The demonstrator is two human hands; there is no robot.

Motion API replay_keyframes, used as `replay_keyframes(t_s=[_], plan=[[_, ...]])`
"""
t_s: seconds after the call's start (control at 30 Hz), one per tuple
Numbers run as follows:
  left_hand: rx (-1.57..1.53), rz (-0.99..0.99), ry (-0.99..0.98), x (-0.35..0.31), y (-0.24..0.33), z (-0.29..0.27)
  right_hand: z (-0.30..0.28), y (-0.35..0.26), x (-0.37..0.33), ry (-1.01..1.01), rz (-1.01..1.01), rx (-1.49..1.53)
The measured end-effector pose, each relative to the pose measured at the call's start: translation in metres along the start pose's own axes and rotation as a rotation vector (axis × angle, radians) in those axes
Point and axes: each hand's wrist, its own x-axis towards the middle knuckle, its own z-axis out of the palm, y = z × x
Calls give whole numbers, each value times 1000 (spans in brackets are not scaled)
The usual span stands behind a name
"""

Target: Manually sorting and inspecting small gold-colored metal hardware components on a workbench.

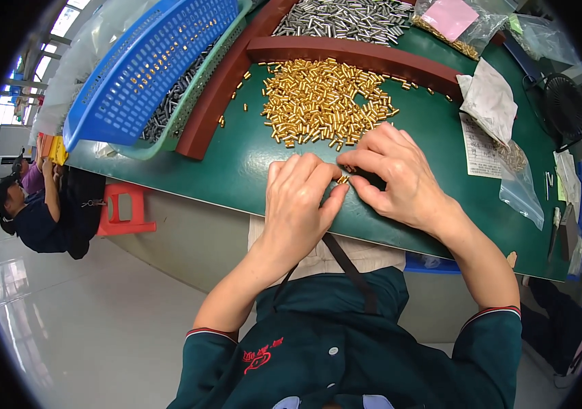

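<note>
My left hand is closed in a pinch, with a few small gold metal cylinders between thumb and forefinger. Close beside it, almost touching, my right hand has its fingers curled in; a small coppery bit shows at its fingertips, too little to name. Both hands are at the near side of the green table. Just beyond them spreads a heap of loose gold metal cylinders, with some strays around it.
Dark red wooden bars frame the heap; silver metal pins lie behind them. Blue basket and green basket stand left. To the right are a cloth, printed paper, plastic bag and black fan. People sit far left.
</note>
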Motion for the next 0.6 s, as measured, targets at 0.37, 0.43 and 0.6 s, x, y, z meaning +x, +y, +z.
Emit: replay_keyframes(t_s=[0.37, 0.43, 0.6], plan=[[27, 17, -50, -2, -2, -6, -8, 1, -5, -108, -14, 26], [28, 22, -56, -2, -2, -6, -8, 0, -6, -109, -2, 32], [-10, 15, -65, -1, -1, -6, -7, -3, -4, -53, 18, 38]])
